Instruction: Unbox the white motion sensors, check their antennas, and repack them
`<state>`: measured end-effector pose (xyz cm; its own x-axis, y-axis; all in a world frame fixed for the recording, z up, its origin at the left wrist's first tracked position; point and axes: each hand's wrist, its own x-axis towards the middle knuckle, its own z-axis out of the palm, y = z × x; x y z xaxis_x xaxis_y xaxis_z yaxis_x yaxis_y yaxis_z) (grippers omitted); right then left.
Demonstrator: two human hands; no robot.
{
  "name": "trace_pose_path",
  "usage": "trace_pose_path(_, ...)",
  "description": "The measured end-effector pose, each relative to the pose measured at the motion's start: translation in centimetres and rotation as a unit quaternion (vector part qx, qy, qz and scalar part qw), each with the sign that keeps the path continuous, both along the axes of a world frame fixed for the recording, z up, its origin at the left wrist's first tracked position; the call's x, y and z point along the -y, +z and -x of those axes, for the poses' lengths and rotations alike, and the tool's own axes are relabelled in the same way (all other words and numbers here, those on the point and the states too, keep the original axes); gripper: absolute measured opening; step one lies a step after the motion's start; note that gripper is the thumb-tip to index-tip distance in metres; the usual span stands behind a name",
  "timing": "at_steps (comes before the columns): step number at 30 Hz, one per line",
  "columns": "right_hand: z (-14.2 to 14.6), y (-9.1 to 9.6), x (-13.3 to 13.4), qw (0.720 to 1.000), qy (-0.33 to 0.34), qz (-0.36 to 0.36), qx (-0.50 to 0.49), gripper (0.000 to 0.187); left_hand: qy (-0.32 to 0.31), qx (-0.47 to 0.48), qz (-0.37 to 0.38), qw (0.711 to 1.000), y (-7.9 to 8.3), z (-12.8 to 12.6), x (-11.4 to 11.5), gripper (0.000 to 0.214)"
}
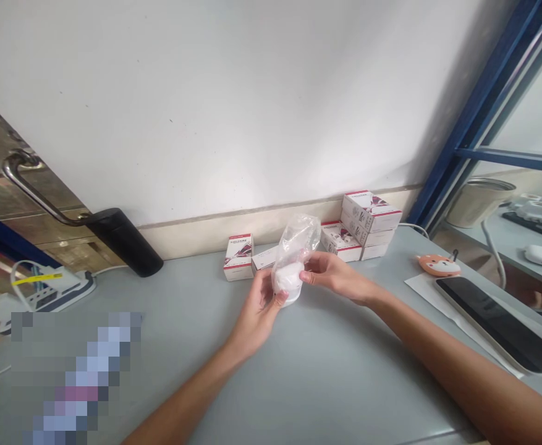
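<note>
Both my hands hold a clear plastic bag point(296, 241) with a round white object point(288, 281) inside it, just above the grey table point(326, 371). My left hand point(259, 309) grips the white object through the bag from the left, fingers curled round it. From the right, my right hand point(333, 275) pinches the bag's side. The bag's open top stands crumpled above the hands.
White and red small boxes stand along the wall: one point(238, 256) behind the hands, a stack point(363, 225) at the right. An orange animal-shaped item point(439, 264) and a tablet point(502, 321) lie at right. A black-footed metal handle point(113, 238) and power strip point(48, 287) sit left.
</note>
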<state>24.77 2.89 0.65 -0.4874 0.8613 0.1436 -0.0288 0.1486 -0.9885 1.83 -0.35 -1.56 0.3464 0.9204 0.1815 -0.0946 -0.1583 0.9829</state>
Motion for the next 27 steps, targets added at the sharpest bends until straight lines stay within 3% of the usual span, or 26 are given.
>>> trace_pose_path(7,-0.7,0.3,-0.5,0.991,-0.036,-0.078,0.104,0.039,0.011,-0.027,-0.008,1.000,0.4,0.8,-0.2,0.059)
trace_pose_path(11,-0.5,0.0,-0.5,0.982,-0.004,-0.092,0.164,0.041,0.035,-0.066,-0.036,0.997,0.1,0.8,-0.8,0.046)
trace_pose_path(15,-0.6,-0.3,-0.3,0.972,0.007,-0.090,0.216,0.040,0.018,-0.100,-0.054,0.993,-0.4,1.1,-1.6,0.045)
trace_pose_path(19,-0.7,0.0,-0.1,0.972,0.013,-0.106,0.209,0.054,-0.016,-0.173,-0.051,0.983,-0.9,1.5,-2.0,0.037)
trace_pose_path(22,-0.5,-0.1,0.0,0.972,0.022,-0.107,0.207,0.044,-0.015,-0.227,-0.066,0.972,-1.2,1.6,-1.7,0.035)
trace_pose_path(27,0.4,-1.1,-0.1,0.964,0.019,-0.122,0.234,0.033,0.000,-0.146,-0.096,0.985,-0.5,1.1,-1.0,0.059)
